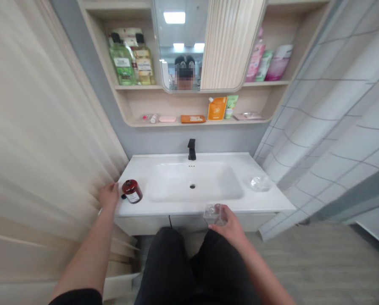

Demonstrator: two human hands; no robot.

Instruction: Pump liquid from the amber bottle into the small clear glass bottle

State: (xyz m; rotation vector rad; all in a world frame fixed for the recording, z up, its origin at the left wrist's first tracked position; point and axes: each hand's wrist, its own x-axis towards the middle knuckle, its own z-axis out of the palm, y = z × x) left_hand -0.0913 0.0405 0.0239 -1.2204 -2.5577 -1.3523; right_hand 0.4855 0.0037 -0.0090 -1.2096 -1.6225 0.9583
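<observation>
My right hand [228,226] grips a small clear plastic box [210,215] at the front edge of the white washbasin. Its fingers and thumb close around the box's right side. At the basin's left end, my left hand [108,195] has its thumb and fingers drawn together. Whatever is between those fingertips is too small or see-through to name. Just right of that hand stands a dark red bottle [132,191] with a white label. A small round black piece [124,196] lies against the bottle's left side.
A black faucet [192,149] rises behind the sink bowl [164,182]. On the right counter sits a clear, crinkled-looking item [260,183]. Above hangs a shelf unit [135,123] with a mirror, bottles and an orange pouch [217,109]. A pleated curtain [49,127] borders the left.
</observation>
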